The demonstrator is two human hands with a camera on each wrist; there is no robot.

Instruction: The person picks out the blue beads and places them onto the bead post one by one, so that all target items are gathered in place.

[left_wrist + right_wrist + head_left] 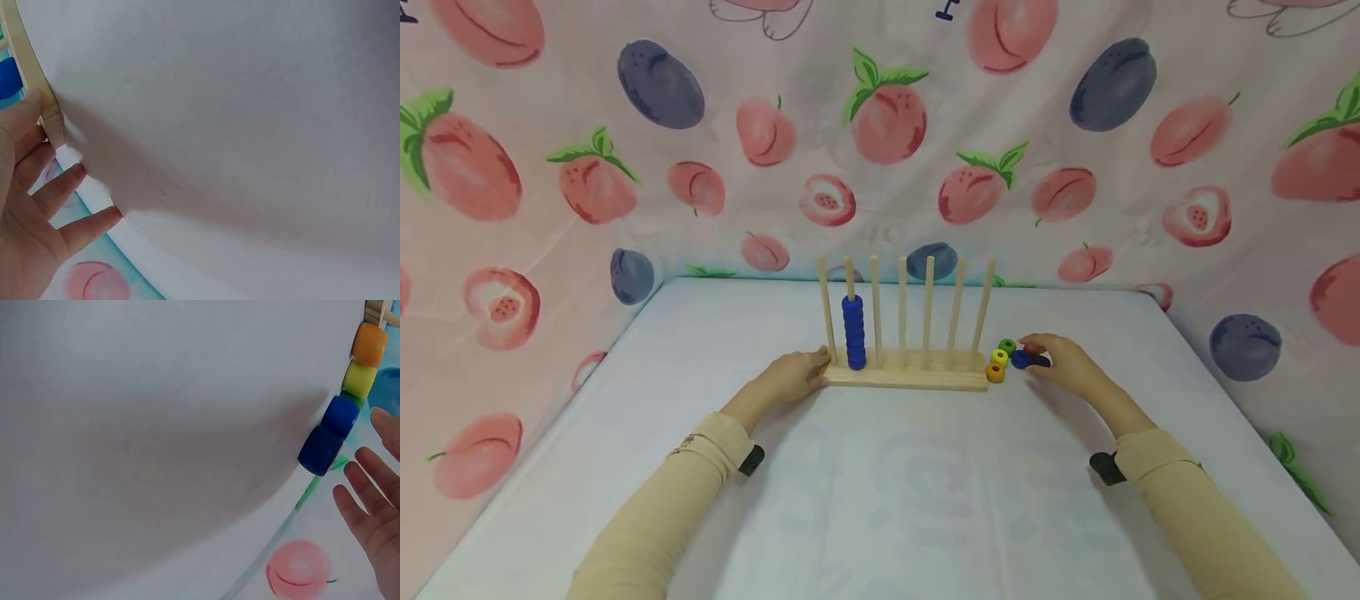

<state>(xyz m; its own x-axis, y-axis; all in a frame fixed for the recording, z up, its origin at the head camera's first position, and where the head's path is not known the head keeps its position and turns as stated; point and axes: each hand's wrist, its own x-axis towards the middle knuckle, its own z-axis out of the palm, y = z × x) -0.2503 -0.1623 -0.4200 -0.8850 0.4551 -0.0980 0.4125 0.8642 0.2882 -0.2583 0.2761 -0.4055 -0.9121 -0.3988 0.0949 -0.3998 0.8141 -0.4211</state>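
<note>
A wooden peg rack (910, 381) with several upright pegs stands on the white table. Blue beads (853, 333) are stacked on its second peg from the left. My left hand (796, 375) grips the rack's left end, thumb on top of the base in the left wrist view. Loose beads lie beyond the right end: orange (995, 373), yellow (999, 357), green (1007, 346), blue (1020, 359), dark blue (320, 451) and a partly covered red bead (1029, 348). My right hand (1063, 362) is over the red and dark blue beads, its fingers spread and fairly straight in the right wrist view.
The white tabletop (910, 483) reaches back to a fruit-patterned cloth (880, 192), which hangs behind it and along both sides. A dark band-like object (1107, 468) shows at the right cuff, and another (751, 460) at the left cuff.
</note>
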